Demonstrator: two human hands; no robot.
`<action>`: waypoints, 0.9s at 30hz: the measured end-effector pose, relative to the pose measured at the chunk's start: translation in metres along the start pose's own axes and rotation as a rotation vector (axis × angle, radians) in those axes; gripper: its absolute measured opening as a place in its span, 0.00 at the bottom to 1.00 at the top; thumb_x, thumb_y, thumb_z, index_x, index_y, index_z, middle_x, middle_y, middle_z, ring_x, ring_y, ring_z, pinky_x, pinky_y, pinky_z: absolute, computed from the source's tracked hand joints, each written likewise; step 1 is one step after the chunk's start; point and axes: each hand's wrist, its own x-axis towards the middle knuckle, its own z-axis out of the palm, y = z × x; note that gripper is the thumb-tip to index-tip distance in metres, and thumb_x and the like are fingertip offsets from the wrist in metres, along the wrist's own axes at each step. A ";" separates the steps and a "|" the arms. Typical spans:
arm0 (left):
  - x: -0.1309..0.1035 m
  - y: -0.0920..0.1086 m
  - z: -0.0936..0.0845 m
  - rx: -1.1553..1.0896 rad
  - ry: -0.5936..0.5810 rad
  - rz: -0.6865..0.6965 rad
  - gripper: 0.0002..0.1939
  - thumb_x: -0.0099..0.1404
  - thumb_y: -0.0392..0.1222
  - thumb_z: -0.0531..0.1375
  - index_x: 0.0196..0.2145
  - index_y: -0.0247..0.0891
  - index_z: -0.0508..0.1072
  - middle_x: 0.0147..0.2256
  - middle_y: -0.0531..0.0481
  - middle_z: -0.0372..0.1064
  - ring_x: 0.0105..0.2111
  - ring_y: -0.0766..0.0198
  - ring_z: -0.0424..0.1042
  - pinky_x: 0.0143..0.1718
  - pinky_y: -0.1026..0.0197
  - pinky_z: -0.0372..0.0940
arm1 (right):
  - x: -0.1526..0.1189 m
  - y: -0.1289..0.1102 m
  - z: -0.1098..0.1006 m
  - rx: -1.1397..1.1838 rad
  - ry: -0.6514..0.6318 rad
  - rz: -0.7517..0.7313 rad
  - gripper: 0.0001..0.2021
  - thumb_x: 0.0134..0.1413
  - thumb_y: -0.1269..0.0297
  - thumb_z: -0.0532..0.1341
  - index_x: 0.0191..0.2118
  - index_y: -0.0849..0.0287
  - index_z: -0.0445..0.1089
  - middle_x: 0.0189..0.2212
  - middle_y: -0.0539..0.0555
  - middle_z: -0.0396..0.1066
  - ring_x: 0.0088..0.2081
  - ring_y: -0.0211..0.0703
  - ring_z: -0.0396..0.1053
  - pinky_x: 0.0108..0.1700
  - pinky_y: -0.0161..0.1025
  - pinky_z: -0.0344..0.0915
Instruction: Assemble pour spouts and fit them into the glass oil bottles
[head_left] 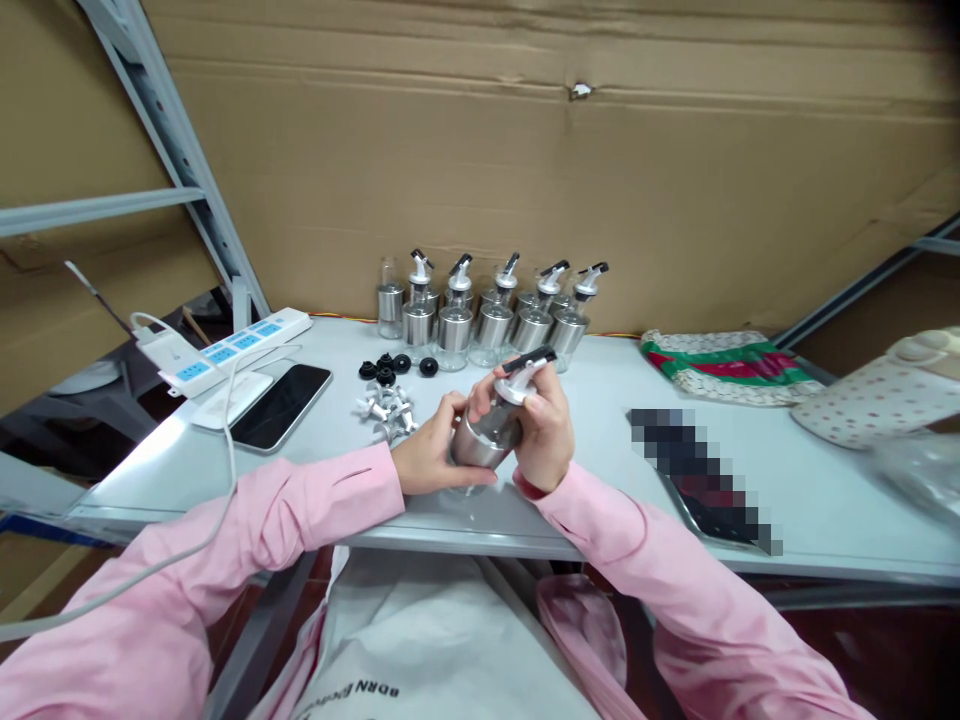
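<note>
A glass oil bottle (486, 444) with a brushed-metal sleeve is tilted above the table's front edge. My left hand (435, 452) wraps round its body. At its top, the fingers of my right hand (546, 425) close round a white pour spout (516, 386) with a black flap. Whether the spout sits fully in the bottle neck I cannot tell, as fingers cover it. Beyond my hands stand several similar bottles (454, 332), the front ones with spouts on. Black round stoppers (385, 368) and loose white spout parts (387, 408) lie left of my hands.
On the left are a power strip (238, 350) and a phone (283, 406), with a white cable (231, 440) running over my left sleeve. At right lie a pixelated dark device (701, 480), a green-red cloth (731, 366) and a dotted white item (885, 390). Cardboard (525, 180) walls the back.
</note>
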 end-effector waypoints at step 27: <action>0.032 -0.131 -0.151 0.158 0.827 -0.262 0.25 0.46 0.42 0.64 0.42 0.39 0.60 0.40 0.47 0.63 0.41 0.58 0.65 0.46 0.54 0.59 | 0.042 0.003 -0.040 -0.179 0.268 -0.197 0.12 0.56 0.53 0.50 0.40 0.54 0.58 0.31 0.50 0.67 0.32 0.36 0.67 0.35 0.38 0.64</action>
